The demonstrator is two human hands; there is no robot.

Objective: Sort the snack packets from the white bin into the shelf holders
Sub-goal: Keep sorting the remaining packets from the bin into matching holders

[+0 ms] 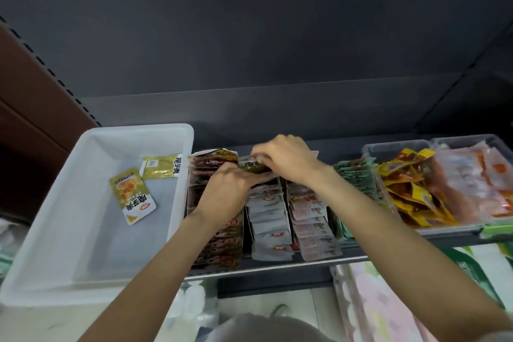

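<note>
Both hands [227,189] [288,159] gripping packet [254,166], bin [55,230] holding two

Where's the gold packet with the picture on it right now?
In the head view it lies left of centre on the floor of the white bin, the gold packet sitting just below a second gold one.

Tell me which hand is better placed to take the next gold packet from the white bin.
Probably the left hand: it is beside the white bin, nearer the gold packets. The right hand is farther away.
</note>
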